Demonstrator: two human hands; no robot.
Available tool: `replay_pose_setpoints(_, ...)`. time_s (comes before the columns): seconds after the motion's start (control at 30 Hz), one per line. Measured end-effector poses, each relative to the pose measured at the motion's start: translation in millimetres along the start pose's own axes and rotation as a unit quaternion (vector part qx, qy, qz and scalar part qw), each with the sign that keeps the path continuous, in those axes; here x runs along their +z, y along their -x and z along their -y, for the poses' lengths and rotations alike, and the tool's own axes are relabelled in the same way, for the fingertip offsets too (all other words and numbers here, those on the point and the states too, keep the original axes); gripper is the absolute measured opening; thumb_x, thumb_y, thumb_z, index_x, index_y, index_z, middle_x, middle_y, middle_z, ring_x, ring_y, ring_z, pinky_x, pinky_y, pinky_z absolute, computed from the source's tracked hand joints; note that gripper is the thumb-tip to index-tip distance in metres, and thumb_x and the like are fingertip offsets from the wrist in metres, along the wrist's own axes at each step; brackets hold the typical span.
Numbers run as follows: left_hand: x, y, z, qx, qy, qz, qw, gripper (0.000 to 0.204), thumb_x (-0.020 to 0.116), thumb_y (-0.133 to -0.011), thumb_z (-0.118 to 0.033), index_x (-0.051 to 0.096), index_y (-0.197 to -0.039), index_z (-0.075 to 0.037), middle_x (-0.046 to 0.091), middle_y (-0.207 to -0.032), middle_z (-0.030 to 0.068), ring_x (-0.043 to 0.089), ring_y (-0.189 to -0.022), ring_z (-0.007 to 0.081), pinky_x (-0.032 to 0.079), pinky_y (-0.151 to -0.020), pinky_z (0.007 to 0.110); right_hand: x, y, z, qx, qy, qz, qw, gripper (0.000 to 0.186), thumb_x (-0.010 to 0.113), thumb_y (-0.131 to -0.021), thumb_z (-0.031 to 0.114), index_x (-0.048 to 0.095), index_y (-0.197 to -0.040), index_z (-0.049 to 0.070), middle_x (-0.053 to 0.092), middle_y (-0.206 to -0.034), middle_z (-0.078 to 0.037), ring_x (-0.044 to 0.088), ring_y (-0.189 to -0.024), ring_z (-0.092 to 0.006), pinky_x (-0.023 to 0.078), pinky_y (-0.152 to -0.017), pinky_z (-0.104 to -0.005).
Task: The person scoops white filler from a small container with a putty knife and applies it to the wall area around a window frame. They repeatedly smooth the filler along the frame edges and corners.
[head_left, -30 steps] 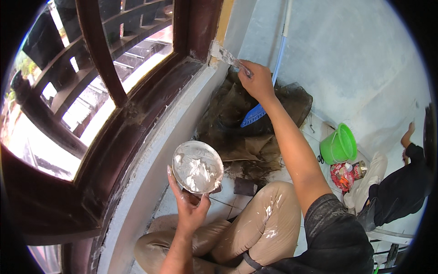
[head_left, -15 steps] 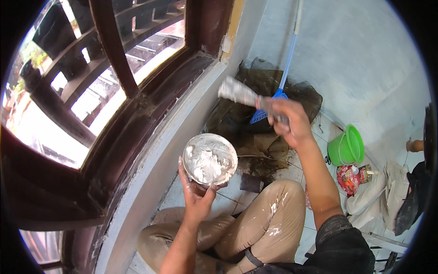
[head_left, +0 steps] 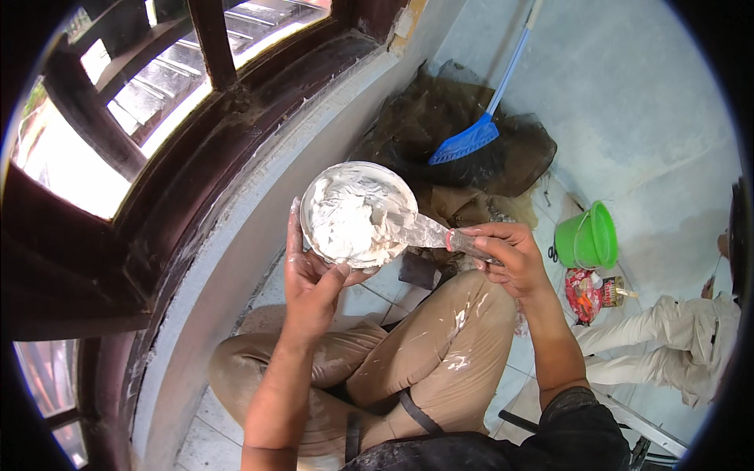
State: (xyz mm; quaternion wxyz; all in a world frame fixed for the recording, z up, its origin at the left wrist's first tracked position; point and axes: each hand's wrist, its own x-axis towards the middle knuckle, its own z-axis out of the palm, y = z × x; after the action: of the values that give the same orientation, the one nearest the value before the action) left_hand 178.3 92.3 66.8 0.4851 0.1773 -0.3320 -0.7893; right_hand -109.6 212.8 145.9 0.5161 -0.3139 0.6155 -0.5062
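Note:
My left hand (head_left: pixel 316 281) cups a round bowl (head_left: pixel 316 188) from below, fingers and thumb wrapped against its side. White paste (head_left: pixel 345 224), thick and lumpy, covers much of the bowl's inside. My right hand (head_left: pixel 506 261) grips the handle of a putty knife (head_left: pixel 428 232) smeared with the same white stuff. The knife's blade reaches over the right rim into the bowl, its tip at the paste. White smears mark the fingers of my left hand.
A dark wooden window frame (head_left: pixel 236 118) and pale sill (head_left: pixel 314 110) run along the left. Dark crumpled netting (head_left: pixel 518 161) lies beneath a blue broom (head_left: pixel 467 140). On the right are a green bucket (head_left: pixel 601 235), a red bag (head_left: pixel 583 294), a tin (head_left: pixel 613 291) and another person's pale trousers (head_left: pixel 667 326).
My right hand has come down, bringing the putty knife from the air above into the bowl. The bowl in my left hand sits higher in the picture, and the whole view has shifted.

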Motion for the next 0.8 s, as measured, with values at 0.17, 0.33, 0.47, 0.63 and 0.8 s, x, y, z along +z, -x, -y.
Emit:
replay_pose_setpoints(0.17,-3,0,1,-0.008,0.002,0.0,1.0,0.104,0.057,-0.09,0.009,-0.001,-0.176,-0.002,0.041,-0.167,0.0315,0.064,-0.138,0.0471,0.068,-0.101,0.054,-2,16,24,0.002,0.055,-0.014,0.998,0.026,0.072,-0.102,0.007,0.081,-0.123,-0.006,0.078,-0.092,-0.011,0.061,-0.065,-0.006,0.028,-0.045,-0.0202)
replay_pose_setpoints(0.33,-6,1,4,-0.011,-0.005,0.014,1.0,0.104,0.058,-0.089,0.01,0.002,-0.176,-0.001,0.041,-0.168,0.0289,0.066,-0.138,0.0422,0.07,-0.099,0.049,-16,24,32,0.028,0.104,-0.021,0.994,0.026,0.073,-0.1,0.006,0.082,-0.121,-0.005,0.078,-0.09,-0.01,0.061,-0.064,-0.0059,0.031,-0.046,-0.021)
replay_pose_setpoints(0.47,-16,2,15,-0.024,-0.037,0.015,0.999,0.106,0.059,-0.088,0.011,0.002,-0.177,-0.001,0.044,-0.166,0.0275,0.067,-0.137,0.0395,0.07,-0.097,0.046,-35,30,21,0.048,0.1,-0.038,0.993,0.025,0.073,-0.098,0.004,0.083,-0.118,-0.005,0.08,-0.091,-0.011,0.062,-0.065,-0.0057,0.036,-0.048,-0.0213)
replay_pose_setpoints(0.63,-19,-5,14,-0.027,-0.054,0.014,0.998,0.106,0.057,-0.089,0.012,0.0,-0.177,-0.001,0.048,-0.164,0.0272,0.068,-0.135,0.0385,0.07,-0.095,0.043,-37,44,20,-0.084,0.155,-0.097,0.979,0.03,0.073,-0.1,0.005,0.079,-0.129,-0.003,0.081,-0.104,-0.009,0.066,-0.076,-0.0063,0.043,-0.054,-0.0206)
replay_pose_setpoints(0.8,-20,-6,7,-0.056,0.012,0.005,0.998,0.1,0.054,-0.087,0.008,0.006,-0.175,0.004,0.05,-0.161,0.0322,0.071,-0.13,0.0418,0.071,-0.092,0.041,9,33,-6,-0.407,0.498,-0.051,0.764,0.04,0.075,-0.1,0.01,0.076,-0.139,0.014,0.07,-0.117,-0.01,0.07,-0.091,-0.0199,0.059,-0.077,-0.0332)
